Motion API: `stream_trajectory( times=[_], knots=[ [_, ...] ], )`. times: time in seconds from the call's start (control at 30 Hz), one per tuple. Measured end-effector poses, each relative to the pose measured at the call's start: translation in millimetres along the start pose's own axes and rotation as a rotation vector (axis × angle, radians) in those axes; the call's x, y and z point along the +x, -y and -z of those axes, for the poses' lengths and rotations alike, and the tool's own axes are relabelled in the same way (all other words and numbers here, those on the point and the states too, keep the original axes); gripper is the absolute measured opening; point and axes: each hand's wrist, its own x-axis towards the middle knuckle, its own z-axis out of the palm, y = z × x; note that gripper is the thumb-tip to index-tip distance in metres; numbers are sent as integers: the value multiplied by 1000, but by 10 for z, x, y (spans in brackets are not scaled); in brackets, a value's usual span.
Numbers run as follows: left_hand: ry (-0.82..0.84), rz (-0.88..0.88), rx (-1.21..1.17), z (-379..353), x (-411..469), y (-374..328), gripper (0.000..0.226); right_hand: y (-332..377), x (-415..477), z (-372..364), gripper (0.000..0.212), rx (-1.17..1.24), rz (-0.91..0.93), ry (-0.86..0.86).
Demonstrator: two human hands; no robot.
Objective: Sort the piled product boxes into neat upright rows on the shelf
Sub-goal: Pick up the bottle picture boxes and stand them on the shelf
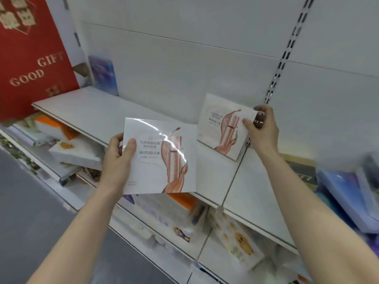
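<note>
Your left hand (121, 154) grips the left edge of a flat, square glossy box (162, 160). It is white, film-wrapped and printed with a rose-gold tube, and you hold it just before the shelf (98, 111) edge, face toward you and print upright. Your right hand (261, 130) pinches the right edge of a matching second box (221, 128), which is upright on the matte white shelf, tilted slightly, face outward.

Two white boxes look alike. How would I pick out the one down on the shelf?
Follow the white shelf right to the slotted metal strip on the back wall. Beside it the right hand holds a white box, lower edge on the shelf; its twin in the left hand hangs clear in front.
</note>
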Motion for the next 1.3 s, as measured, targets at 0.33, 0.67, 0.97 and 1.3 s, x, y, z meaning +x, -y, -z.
stream_trajectory(
  times=[0.33, 0.67, 0.97, 1.3],
  knots=[
    [154, 22, -95, -492, 634, 113, 26, -198, 373, -155, 42, -280, 131, -30],
    [444, 11, -170, -1050, 837, 62, 25, 199, -345, -243, 41, 113, -117, 344],
    [612, -260, 284, -1302, 997, 315, 69, 149, 62, -101, 38, 43, -36, 71],
    [554, -388, 507, -1497, 1082, 492, 80, -80, 213, -246, 45, -652, 265, -57]
  ],
)
